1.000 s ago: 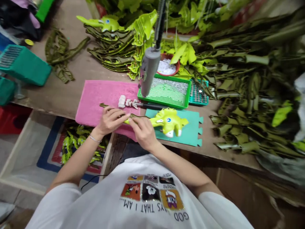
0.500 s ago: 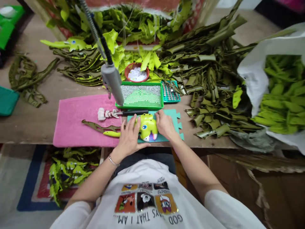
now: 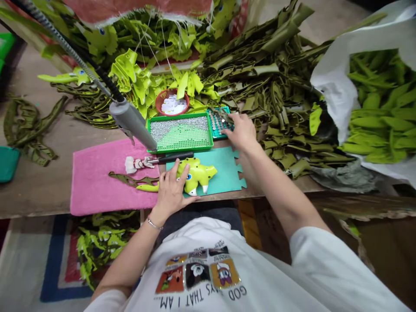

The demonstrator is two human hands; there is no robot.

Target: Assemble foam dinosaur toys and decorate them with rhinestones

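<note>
A lime-green toy dinosaur shell (image 3: 195,173) with a blue eye and white tips lies on the teal foam mat (image 3: 224,169). My left hand (image 3: 172,186) holds it there, fingers spread over its left part and thumb along the near side. My right hand (image 3: 242,132) is at a small teal tray (image 3: 224,135) of little round parts, thumb and fingers apart at its right edge. Left of that tray stands a green tray (image 3: 208,145) of small silvery pieces, probably screws. A dark olive strip (image 3: 121,177) lies beside the toy's tail.
A grey electric screwdriver (image 3: 133,123) hangs from a spring over the pink cloth (image 3: 94,182). A black-handled tool (image 3: 175,157) lies below it. Behind are a red basket (image 3: 159,104) of white pieces and heaped olive strips (image 3: 276,86). A white sack (image 3: 338,95) of green parts stands right.
My right hand has left the toy's right side and moved up and right to the small teal tray. My left hand stays on the toy. The whole view has shifted slightly.
</note>
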